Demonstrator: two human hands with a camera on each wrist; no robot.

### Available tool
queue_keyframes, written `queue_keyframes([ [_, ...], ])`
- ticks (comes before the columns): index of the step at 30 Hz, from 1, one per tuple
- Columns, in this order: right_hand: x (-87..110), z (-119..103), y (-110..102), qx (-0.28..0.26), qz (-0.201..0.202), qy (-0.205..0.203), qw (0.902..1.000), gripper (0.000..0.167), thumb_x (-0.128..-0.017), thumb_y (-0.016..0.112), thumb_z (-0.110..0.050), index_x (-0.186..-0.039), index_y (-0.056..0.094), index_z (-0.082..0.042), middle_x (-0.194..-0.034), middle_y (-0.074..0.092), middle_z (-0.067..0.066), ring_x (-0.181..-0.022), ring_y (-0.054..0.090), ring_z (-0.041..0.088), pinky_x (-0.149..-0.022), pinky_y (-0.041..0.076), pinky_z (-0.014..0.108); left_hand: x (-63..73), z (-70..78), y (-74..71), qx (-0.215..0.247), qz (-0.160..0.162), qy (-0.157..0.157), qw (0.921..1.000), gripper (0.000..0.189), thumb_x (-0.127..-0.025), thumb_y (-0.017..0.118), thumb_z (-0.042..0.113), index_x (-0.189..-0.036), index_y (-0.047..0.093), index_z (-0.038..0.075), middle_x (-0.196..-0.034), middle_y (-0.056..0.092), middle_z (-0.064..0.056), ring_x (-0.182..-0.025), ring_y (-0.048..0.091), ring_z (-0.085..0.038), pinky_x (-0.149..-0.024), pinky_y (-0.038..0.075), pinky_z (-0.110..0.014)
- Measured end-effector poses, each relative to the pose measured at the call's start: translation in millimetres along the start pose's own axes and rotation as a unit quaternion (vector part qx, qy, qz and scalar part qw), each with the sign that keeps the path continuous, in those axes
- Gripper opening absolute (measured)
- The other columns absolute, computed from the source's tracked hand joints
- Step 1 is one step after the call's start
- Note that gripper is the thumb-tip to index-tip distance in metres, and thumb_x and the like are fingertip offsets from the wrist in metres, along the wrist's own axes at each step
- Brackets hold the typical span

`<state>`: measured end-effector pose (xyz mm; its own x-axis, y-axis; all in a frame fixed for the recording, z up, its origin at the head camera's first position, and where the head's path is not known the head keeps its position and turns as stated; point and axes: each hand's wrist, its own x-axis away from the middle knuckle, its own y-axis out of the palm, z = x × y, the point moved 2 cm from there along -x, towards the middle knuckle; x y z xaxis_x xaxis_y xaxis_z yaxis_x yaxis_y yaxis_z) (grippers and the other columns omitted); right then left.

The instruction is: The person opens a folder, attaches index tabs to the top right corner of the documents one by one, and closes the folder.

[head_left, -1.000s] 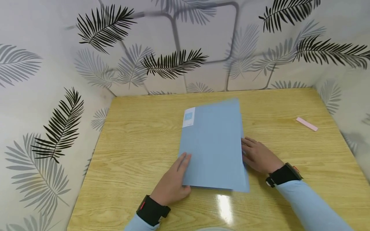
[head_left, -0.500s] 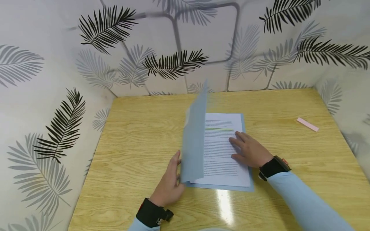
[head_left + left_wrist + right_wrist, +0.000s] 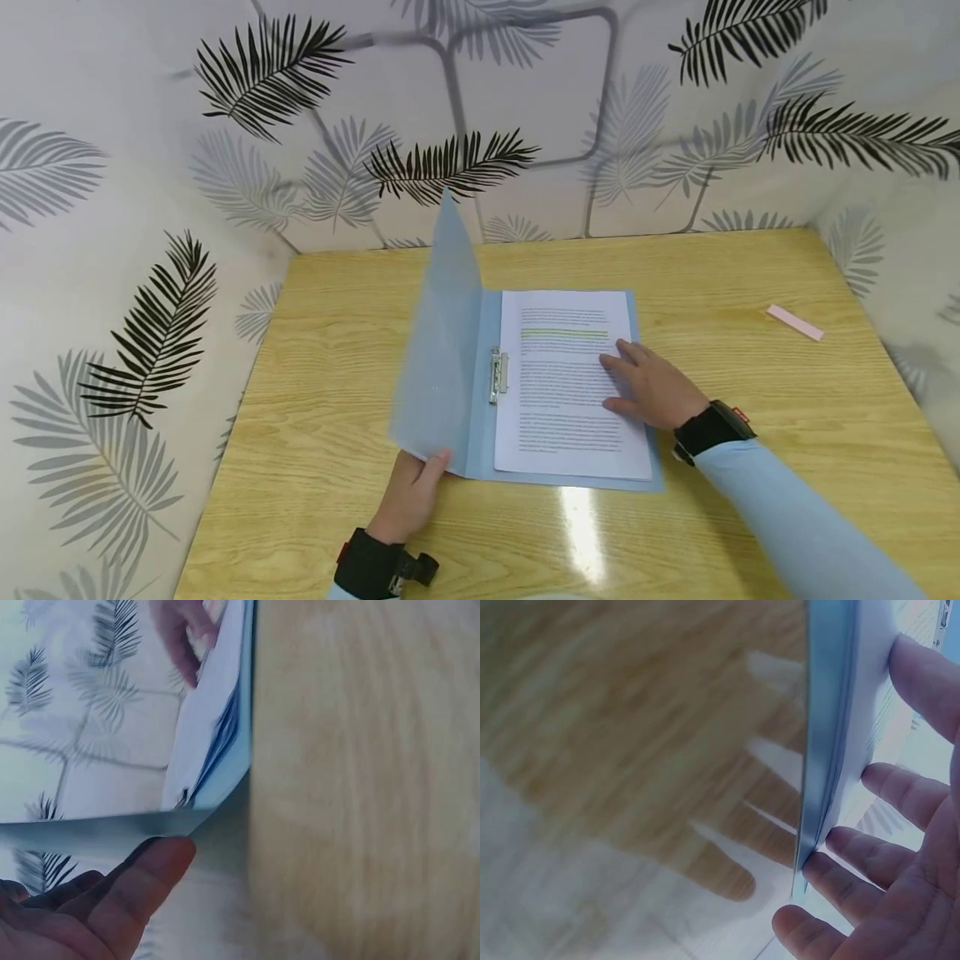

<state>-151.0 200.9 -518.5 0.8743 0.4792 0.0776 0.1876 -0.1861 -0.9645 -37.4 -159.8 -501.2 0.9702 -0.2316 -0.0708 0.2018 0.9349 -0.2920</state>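
A light blue file folder (image 3: 486,450) lies on the table with its front cover (image 3: 438,358) standing up, tilted to the left. Inside is a stack of printed white paper (image 3: 570,392), one line highlighted yellow-green, beside a metal clip (image 3: 496,375) near the spine. My left hand (image 3: 408,496) is at the cover's lower edge; its fingers are partly hidden behind the cover. In the left wrist view the thumb (image 3: 161,862) touches the cover's outer side. My right hand (image 3: 652,387) rests with spread fingers (image 3: 907,791) on the right edge of the paper.
A pink strip (image 3: 795,322) lies on the wooden table (image 3: 337,350) at the right. Behind the table hangs a leaf-patterned cloth (image 3: 525,100). A pale rounded edge (image 3: 555,597) shows at the bottom of the head view.
The folder's cover has swung up from the right to the left, baring the paper and clip. My left hand moved left and down with it; my right hand came onto the paper.
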Motion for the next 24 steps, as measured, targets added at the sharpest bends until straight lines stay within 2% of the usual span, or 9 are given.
queue_keyframes([
  [3,-0.3,0.0,-0.6,0.004,-0.002,0.002,1.0000,0.072,-0.083,0.074,-0.042,-0.141,0.048,-0.007,-0.146,0.036,0.028,-0.134,0.034,0.046,-0.106,0.031,0.057,1.6,7.8,-20.6,0.013,0.023,0.079,0.9965,0.037,-0.103,0.037,0.001,-0.140,0.036,0.000,-0.134,0.048,-0.019,-0.128,0.046,-0.023,-0.106,0.034,-0.029],
  [7,-0.4,-0.8,-2.2,0.000,-0.007,0.009,0.9999,0.073,-0.083,0.074,-0.042,-0.141,0.048,-0.007,-0.146,0.036,0.028,-0.134,0.033,0.046,-0.105,0.030,0.057,0.8,22.0,-52.8,0.029,0.068,0.182,0.9805,0.045,-0.094,0.034,-0.019,-0.139,0.030,-0.015,-0.132,0.042,-0.033,-0.129,0.044,-0.027,-0.106,0.034,-0.033],
  [9,-0.5,-1.0,-3.0,-0.001,-0.010,0.012,0.9999,0.074,-0.083,0.074,-0.043,-0.142,0.047,-0.007,-0.147,0.035,0.028,-0.134,0.033,0.046,-0.105,0.030,0.057,1.4,30.5,-67.1,0.017,0.119,0.179,0.9765,0.056,-0.091,0.040,-0.021,-0.143,0.023,-0.014,-0.133,0.042,-0.032,-0.128,0.046,-0.022,-0.104,0.037,-0.030],
  [11,-0.6,-1.3,-4.1,-0.002,-0.009,0.014,0.9999,0.075,-0.082,0.074,-0.043,-0.142,0.047,-0.007,-0.147,0.035,0.028,-0.134,0.033,0.046,-0.105,0.031,0.058,4.3,35.3,-79.1,0.009,0.179,0.146,0.9728,0.072,-0.087,0.048,-0.021,-0.149,0.016,-0.005,-0.134,0.044,-0.023,-0.122,0.048,-0.016,-0.097,0.040,-0.023],
  [13,-0.9,-1.3,-5.1,-0.003,-0.008,0.013,0.9999,0.076,-0.082,0.075,-0.043,-0.143,0.046,-0.007,-0.147,0.035,0.028,-0.133,0.034,0.047,-0.104,0.031,0.058,7.8,37.5,-88.4,-0.019,0.235,0.127,0.9635,0.091,-0.082,0.057,-0.021,-0.153,0.004,0.001,-0.139,0.040,-0.018,-0.125,0.045,-0.018,-0.089,0.043,-0.019],
  [15,-1.4,-1.4,-6.2,-0.004,-0.006,0.010,0.9999,0.077,-0.081,0.076,-0.042,-0.142,0.046,-0.006,-0.146,0.035,0.029,-0.133,0.035,0.047,-0.104,0.032,0.058,10.9,32.3,-96.6,-0.045,0.281,0.128,0.9500,0.106,-0.075,0.063,-0.023,-0.153,-0.004,0.003,-0.141,0.036,-0.017,-0.127,0.041,-0.024,-0.092,0.040,-0.019],
  [19,-2.7,0.5,-7.6,-0.004,-0.009,0.013,0.9999,0.077,-0.080,0.077,-0.040,-0.142,0.046,-0.006,-0.145,0.036,0.030,-0.131,0.036,0.048,-0.103,0.033,0.058,14.4,16.1,-110.7,-0.124,0.328,0.161,0.9228,0.099,-0.068,0.071,-0.020,-0.149,0.018,-0.003,-0.145,0.032,-0.020,-0.131,0.032,-0.036,-0.100,0.034,-0.032],
  [22,-3.1,3.5,-8.5,-0.003,-0.011,0.015,0.9998,0.077,-0.080,0.078,-0.039,-0.142,0.046,-0.005,-0.145,0.036,0.030,-0.131,0.037,0.048,-0.103,0.034,0.058,14.8,7.1,-117.2,-0.215,0.329,0.170,0.9038,0.070,-0.069,0.074,-0.008,-0.135,0.048,-0.005,-0.145,0.036,-0.020,-0.136,0.026,-0.037,-0.105,0.029,-0.048],
  [24,-3.6,5.5,-9.0,0.001,-0.012,0.015,0.9998,0.077,-0.080,0.078,-0.038,-0.142,0.046,-0.005,-0.145,0.036,0.031,-0.130,0.037,0.049,-0.102,0.034,0.058,13.3,3.4,-119.3,-0.292,0.319,0.151,0.8887,0.055,-0.070,0.075,0.000,-0.122,0.060,-0.004,-0.144,0.040,-0.020,-0.140,0.021,-0.039,-0.106,0.023,-0.061],
])
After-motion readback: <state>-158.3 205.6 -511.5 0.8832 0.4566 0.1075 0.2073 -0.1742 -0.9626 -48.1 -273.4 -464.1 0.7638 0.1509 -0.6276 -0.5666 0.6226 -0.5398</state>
